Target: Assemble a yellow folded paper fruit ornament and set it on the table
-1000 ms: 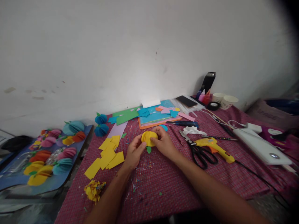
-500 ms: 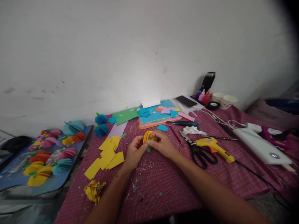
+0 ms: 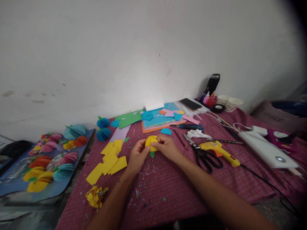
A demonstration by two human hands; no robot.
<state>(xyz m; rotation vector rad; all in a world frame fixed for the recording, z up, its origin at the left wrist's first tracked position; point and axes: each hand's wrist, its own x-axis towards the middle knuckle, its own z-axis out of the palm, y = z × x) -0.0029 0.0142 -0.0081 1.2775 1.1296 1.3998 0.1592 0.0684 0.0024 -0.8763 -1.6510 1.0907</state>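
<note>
A yellow folded-paper ball (image 3: pixel 151 142) with a small green leaf (image 3: pixel 152 154) under it is held just above the red checked tablecloth (image 3: pixel 168 188). My left hand (image 3: pixel 137 156) grips its left side and my right hand (image 3: pixel 168 148) pinches its right side with thumb and fingers. Loose yellow paper squares (image 3: pixel 109 159) lie just left of my left hand. A single blue paper petal (image 3: pixel 166 131) lies beyond my right hand.
Black-handled scissors (image 3: pixel 203 155) and a yellow glue gun (image 3: pixel 219 150) lie to the right, its cord trailing right. Coloured paper sheets (image 3: pixel 158 119), a phone (image 3: pixel 191 103), a dark flask (image 3: pixel 212 84) and paper cups (image 3: pixel 233 103) stand at the back. Finished paper balls fill a blue board (image 3: pixel 48 159) at left. Yellow scraps (image 3: pixel 96 195) lie near the front.
The yellow paper ball was turned edge-on between my fingers half a second ago and now shows its rounded face again. Both hands stayed in the same spot.
</note>
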